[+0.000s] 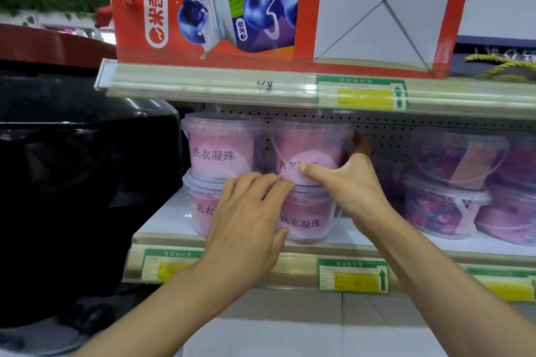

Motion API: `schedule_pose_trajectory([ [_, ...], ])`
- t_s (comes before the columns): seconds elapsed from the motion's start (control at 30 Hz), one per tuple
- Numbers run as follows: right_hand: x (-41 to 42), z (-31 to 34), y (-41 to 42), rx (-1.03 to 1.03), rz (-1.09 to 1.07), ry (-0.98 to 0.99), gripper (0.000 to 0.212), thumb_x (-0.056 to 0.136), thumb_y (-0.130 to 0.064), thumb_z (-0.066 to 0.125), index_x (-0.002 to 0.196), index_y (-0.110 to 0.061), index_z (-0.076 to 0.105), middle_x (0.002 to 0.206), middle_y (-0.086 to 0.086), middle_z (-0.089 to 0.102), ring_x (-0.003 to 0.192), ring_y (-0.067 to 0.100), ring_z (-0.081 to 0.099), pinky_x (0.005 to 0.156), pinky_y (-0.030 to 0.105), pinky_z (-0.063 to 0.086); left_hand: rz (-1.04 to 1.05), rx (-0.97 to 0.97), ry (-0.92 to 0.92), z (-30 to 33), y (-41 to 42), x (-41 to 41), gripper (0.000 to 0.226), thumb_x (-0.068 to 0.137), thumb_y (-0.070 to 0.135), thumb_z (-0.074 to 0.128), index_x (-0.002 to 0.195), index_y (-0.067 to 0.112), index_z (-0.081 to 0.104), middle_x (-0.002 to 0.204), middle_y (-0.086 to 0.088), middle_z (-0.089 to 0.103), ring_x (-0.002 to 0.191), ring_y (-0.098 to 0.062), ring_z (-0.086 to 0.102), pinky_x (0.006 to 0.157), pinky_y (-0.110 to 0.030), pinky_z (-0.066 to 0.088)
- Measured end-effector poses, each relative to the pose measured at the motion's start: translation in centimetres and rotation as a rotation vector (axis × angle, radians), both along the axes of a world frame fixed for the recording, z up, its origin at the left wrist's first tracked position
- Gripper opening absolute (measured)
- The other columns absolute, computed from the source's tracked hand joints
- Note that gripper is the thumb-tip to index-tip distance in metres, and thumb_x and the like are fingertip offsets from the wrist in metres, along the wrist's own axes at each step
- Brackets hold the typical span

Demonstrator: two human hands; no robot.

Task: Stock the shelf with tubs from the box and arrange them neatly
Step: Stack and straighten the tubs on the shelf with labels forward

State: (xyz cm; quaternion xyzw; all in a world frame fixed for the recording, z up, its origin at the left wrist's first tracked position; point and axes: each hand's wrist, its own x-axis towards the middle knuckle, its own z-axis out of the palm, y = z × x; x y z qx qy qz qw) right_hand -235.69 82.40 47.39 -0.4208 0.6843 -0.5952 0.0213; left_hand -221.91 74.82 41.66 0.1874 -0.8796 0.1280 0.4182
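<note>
On the shelf (162,220), flush to its left end, two stacks of clear pink-filled tubs stand touching: the left hand (246,220) lies flat, fingers spread, across the lower tubs (307,220), the right hand (348,180) clamps the upper right tub (307,142), bare shelf beyond.

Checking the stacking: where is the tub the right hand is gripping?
In the head view, the top right pink tub sits left of centre, stacked on the lower right tub, beside the top left tub.
</note>
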Motion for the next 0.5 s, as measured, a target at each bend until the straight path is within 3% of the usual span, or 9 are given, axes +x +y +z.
schedule_pose_trajectory([
  [0.13,-0.2,-0.5,-0.2,0.013,-0.009,0.006,0.043,0.070,-0.039,0.078,0.076,-0.018,0.042,0.082,-0.006,0.050,0.070,0.002,0.050,0.056,0.023,0.043,-0.012,0.003,0.000,0.0,0.0,0.1,0.060,0.059,0.031,0.065,0.116,0.015,0.059,0.115,-0.002,0.062,0.103,-0.023,0.049,0.090,-0.032,0.032],
  [0.2,-1.0,-1.1,0.1,-0.029,0.081,-0.051,0.054,0.070,-0.042,0.077,0.102,-0.016,0.043,0.103,-0.003,0.054,0.086,0.002,0.053,0.067,0.021,0.045,-0.018,0.004,-0.005,-0.1,0.0,0.2,0.060,0.059,0.030,0.065,0.117,0.014,0.059,0.116,-0.003,0.062,0.104,-0.024,0.049,0.092,-0.032,0.032],
  [0.27,-1.8,-2.0,0.9,-0.065,0.145,-0.116,0.084,0.065,-0.051,0.077,0.128,-0.020,0.031,0.125,-0.004,0.049,0.108,0.009,0.053,0.085,0.029,0.048,-0.023,0.006,-0.006,-0.2,-0.1,0.2,0.060,0.060,0.029,0.064,0.117,0.013,0.059,0.116,-0.004,0.061,0.105,-0.024,0.048,0.093,-0.032,0.031],
  [0.33,-2.3,-3.0,1.8,-0.036,0.149,-0.104,0.095,0.057,-0.054,0.076,0.134,-0.026,0.028,0.134,-0.005,0.047,0.121,0.014,0.049,0.099,0.039,0.045,-0.026,0.001,-0.007,-0.3,-0.2,0.3,0.060,0.060,0.029,0.064,0.118,0.012,0.059,0.117,-0.004,0.061,0.105,-0.024,0.048,0.093,-0.032,0.031],
  [0.5,-3.0,-4.5,2.3,0.014,0.174,-0.090,0.057,0.077,-0.020,0.075,0.125,-0.013,0.046,0.121,0.000,0.060,0.110,0.012,0.059,0.099,0.038,0.047,-0.026,0.001,-0.011,-0.1,-0.3,0.3,0.059,0.059,0.027,0.065,0.116,0.012,0.060,0.116,-0.005,0.062,0.104,-0.024,0.046,0.091,-0.032,0.030],
])
